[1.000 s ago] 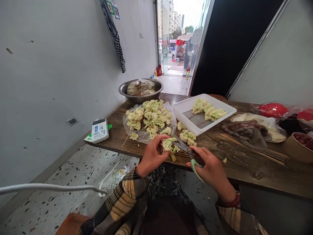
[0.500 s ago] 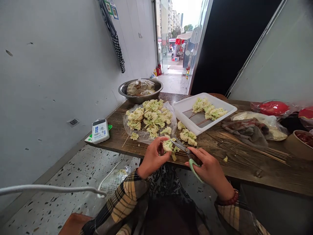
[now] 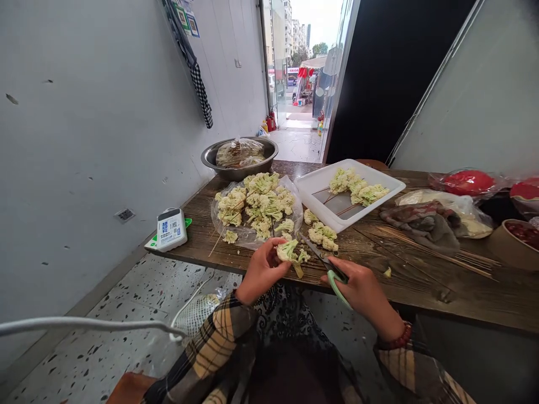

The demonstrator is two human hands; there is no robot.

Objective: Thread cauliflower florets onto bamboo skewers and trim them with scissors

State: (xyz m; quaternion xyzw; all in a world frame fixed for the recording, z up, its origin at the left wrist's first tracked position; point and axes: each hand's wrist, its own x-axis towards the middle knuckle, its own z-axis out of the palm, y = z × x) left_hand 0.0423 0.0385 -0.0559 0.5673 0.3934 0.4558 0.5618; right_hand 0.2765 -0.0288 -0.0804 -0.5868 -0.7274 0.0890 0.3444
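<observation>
Between the thumb and fingers of my left hand [image 3: 264,270] is a cauliflower floret [image 3: 287,251], pale with a green stem side. My right hand [image 3: 360,289] is wrapped round scissors [image 3: 334,279] with light green handles; their blades point up and left, just right of the floret and apart from it. A small cut piece [image 3: 304,256] and a stalk bit [image 3: 298,270] are by the floret at the table's front edge. Beyond my hands, a heap of cauliflower [image 3: 265,202] lies on a clear plastic bag [image 3: 297,216]. Several loose florets [image 3: 322,235] sit right of the bag.
A white tray [image 3: 309,201] holds skewered cauliflower. Behind the heap stands a metal basin [image 3: 206,157] with bagged things. Bamboo skewers [image 3: 467,262], a grey cloth [image 3: 425,223] and a bowl [image 3: 507,249] lie to the right. At the left corner is a white box-like device [image 3: 171,230].
The scissor blades have drawn back from the floret, to the right and slightly down. In my left hand the floret has turned, showing more of its green side.
</observation>
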